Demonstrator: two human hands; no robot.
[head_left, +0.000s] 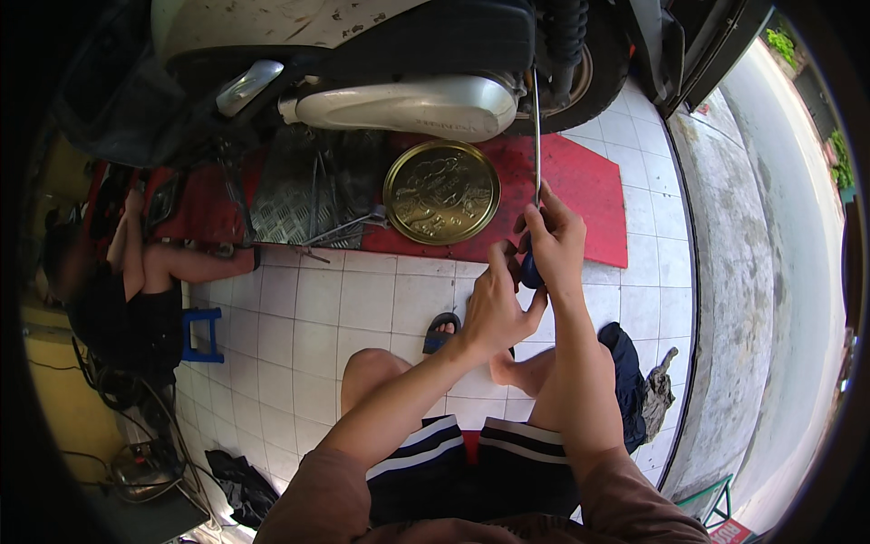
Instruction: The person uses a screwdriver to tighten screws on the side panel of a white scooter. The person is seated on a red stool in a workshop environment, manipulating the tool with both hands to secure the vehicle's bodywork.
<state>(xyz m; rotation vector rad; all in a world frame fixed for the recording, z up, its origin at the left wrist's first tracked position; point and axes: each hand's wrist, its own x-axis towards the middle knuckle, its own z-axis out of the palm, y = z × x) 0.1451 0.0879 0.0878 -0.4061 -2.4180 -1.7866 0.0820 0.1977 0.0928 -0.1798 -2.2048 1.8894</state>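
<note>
Head view: the right hand [556, 238] grasps a long blue-handled screwdriver [538, 145] in its fingers, pointing toward the scooter [426, 50] beside its rear wheel [605, 86]; the left hand [497, 313] curves its fingers about the handle [532, 272], whether gripping I cannot tell

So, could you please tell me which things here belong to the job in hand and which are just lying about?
Seemingly in use: long metal tool with blue handle; cream-and-black scooter.
Seemingly just lying about: round gold metal disc; crumpled dark-blue cloth; crumpled grey rag.
</note>
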